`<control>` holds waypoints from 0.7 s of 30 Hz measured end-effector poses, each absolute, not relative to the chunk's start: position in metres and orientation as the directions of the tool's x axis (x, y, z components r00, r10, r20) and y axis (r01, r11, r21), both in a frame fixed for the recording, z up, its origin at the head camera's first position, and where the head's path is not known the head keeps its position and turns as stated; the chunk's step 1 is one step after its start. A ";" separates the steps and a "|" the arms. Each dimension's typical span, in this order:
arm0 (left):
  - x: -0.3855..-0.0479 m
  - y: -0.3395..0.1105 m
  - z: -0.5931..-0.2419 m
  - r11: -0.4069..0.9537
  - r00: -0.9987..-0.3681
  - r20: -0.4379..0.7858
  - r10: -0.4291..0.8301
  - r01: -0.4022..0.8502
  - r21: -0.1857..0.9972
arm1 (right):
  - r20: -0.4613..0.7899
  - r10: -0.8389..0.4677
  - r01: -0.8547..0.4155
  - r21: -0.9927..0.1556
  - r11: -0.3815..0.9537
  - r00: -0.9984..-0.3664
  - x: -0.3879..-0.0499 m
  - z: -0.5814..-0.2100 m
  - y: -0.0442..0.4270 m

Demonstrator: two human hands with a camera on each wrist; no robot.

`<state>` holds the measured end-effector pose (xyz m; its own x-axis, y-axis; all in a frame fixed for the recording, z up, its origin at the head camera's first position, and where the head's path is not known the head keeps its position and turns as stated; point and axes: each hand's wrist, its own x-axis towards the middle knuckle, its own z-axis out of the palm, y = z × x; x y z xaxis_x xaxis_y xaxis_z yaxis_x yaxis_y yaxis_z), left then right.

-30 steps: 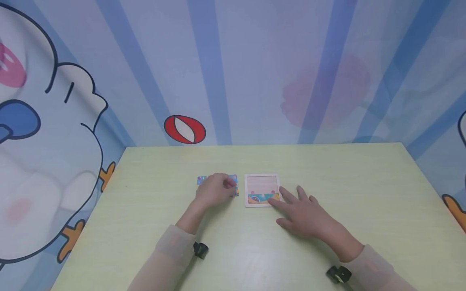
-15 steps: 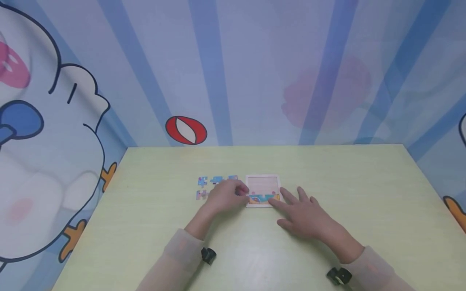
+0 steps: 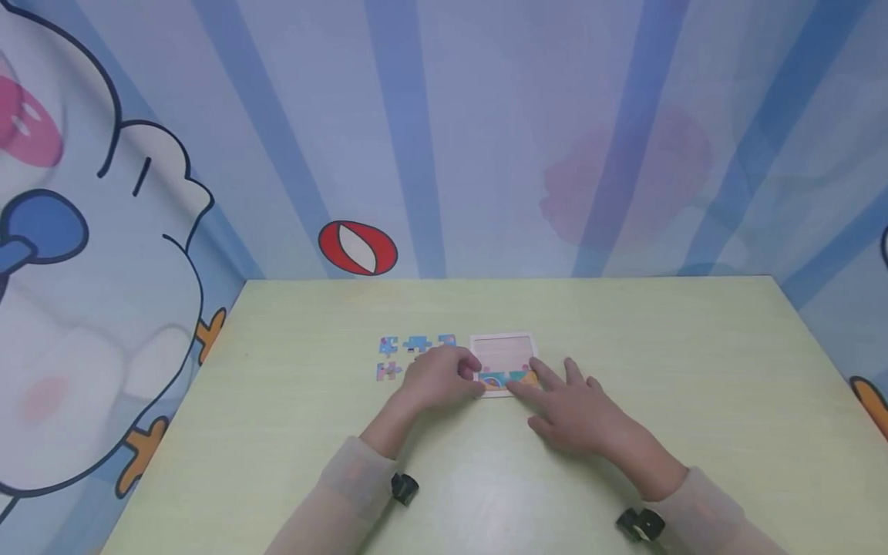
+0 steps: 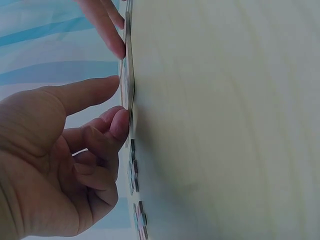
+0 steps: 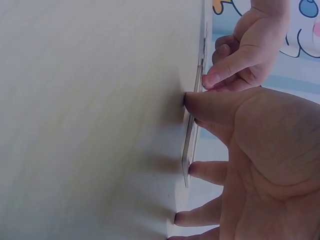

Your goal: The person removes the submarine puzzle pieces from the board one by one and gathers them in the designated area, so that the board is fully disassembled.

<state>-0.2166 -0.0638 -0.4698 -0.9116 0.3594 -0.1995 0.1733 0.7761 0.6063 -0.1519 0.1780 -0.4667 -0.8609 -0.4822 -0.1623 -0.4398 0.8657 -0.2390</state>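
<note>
Puzzle frame (image 3: pixel 502 335), near-square, no clear long axis, lies on the pale table (image 3: pixel 659 324) between the hands, a fitted picture strip (image 3: pixel 494 381) along its near side. Left to right: loose jigsaw pieces (image 3: pixel 418 344); left hand (image 3: pixel 438 379), fingers curled, thumb at the frame's left rim, any grip on frame or piece cannot be told; right hand (image 3: pixel 572 405), fingers spread, index tip on the strip. Neither hand is plainly nearer the frame.

- One square, pale wooden puzzle frame (image 3: pixel 501 353)
- Four flat blue-and-pink jigsaw pieces (image 3: pixel 386 371) plainly visible, between nine and ten o'clock of the frame
- Two bare hands: left hand (image 3: pixel 440 378), right hand (image 3: pixel 577 410)
- Two black wrist cameras (image 3: pixel 405 489)
- One pale yellow-green tabletop (image 3: pixel 694 370)
</note>
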 end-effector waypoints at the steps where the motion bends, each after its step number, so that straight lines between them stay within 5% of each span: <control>1: -0.216 -0.063 -0.470 0.778 -0.910 -0.200 0.362 0.177 0.603 | -0.166 -0.478 -0.436 -0.239 0.868 -0.862 -0.152 -0.466 0.178; 21: -0.211 -0.056 -0.471 0.815 -0.914 -0.163 0.372 0.238 0.529 | -0.170 -0.471 -0.429 -0.233 0.873 -0.866 -0.152 -0.464 0.177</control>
